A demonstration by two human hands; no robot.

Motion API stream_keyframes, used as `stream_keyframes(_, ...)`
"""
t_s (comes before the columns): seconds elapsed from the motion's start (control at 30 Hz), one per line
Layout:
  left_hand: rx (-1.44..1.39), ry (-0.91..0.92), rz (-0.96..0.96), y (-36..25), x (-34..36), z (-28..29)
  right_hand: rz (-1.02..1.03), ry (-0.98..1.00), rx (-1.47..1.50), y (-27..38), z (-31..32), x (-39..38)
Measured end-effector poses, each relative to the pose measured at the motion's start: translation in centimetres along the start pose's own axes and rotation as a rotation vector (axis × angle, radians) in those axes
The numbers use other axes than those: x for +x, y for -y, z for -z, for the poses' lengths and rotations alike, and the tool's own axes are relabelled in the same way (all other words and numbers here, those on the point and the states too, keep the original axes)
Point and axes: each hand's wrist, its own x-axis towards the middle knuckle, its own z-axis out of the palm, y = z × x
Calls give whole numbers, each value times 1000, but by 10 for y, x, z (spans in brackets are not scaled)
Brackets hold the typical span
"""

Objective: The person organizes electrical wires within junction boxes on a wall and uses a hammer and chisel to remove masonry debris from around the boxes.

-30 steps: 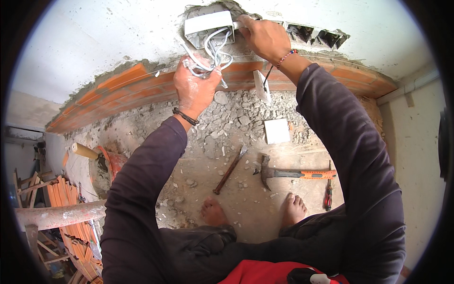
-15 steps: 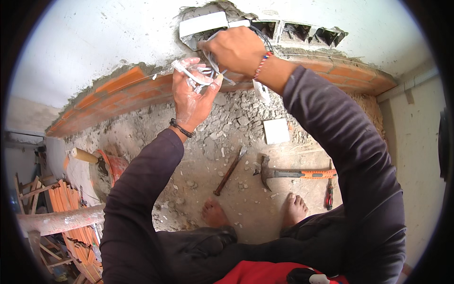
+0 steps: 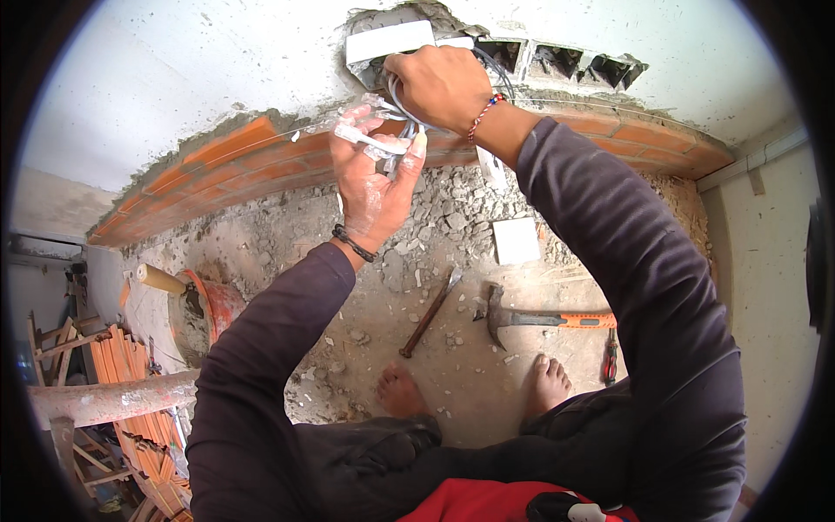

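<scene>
My left hand (image 3: 372, 191), dusted white, is raised in front of the wall with its fingers curled around a bundle of white cable ends (image 3: 383, 143). Their tips stick out past the fingers, and clear plastic seems to cling to some. Just above and to the right, my right hand (image 3: 450, 90) pinches the grey cables (image 3: 397, 97) of the same bundle. It is close under a white rectangular box (image 3: 389, 43) set in a broken-out hole in the wall. Its fingertips are partly hidden. Dark cables (image 3: 497, 68) loop out behind the right hand.
Rough wall openings (image 3: 557, 63) lie right of the box, above a brick course (image 3: 230, 143). On the rubble-strewn floor are a white square plate (image 3: 517, 241), a chisel (image 3: 432, 311), a claw hammer (image 3: 557, 319) and a screwdriver (image 3: 611, 357). An orange bucket (image 3: 224, 306) stands left.
The whole view has shifted slightly, so things appear further right. Both hands keep hold of the cables; the left fingers have shifted a little, and more of the cable loop shows between the hands.
</scene>
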Motion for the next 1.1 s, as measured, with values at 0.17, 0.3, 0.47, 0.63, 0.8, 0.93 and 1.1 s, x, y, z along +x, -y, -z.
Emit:
stream_keyframes(0.17, -210, 24, 173, 9, 8, -1, -50, 12, 92, -3, -1, 5)
stream_keyframes(0.3, -680, 40, 363, -4, 30, 5, -17, 65, 213, -15, 5, 6)
stream_keyframes(0.47, -888, 92, 521, 4, 36, 9, 97, 44, 252, -31, -2, 7)
stream_keyframes(0.63, -475, 50, 311, 17, 25, 14, -18, 133, 383, -33, -2, 11)
stream_keyframes(0.8, -49, 138, -169, 32, -14, 2, -226, 128, 531, -20, -1, 8)
stream_keyframes(0.93, 93, 349, -173, 22, -24, 1, -460, -5, 666, 7, -15, 4)
stream_keyframes(1.1, 114, 439, -127, 17, -34, -3, -761, 9, 1507, 23, -14, 2)
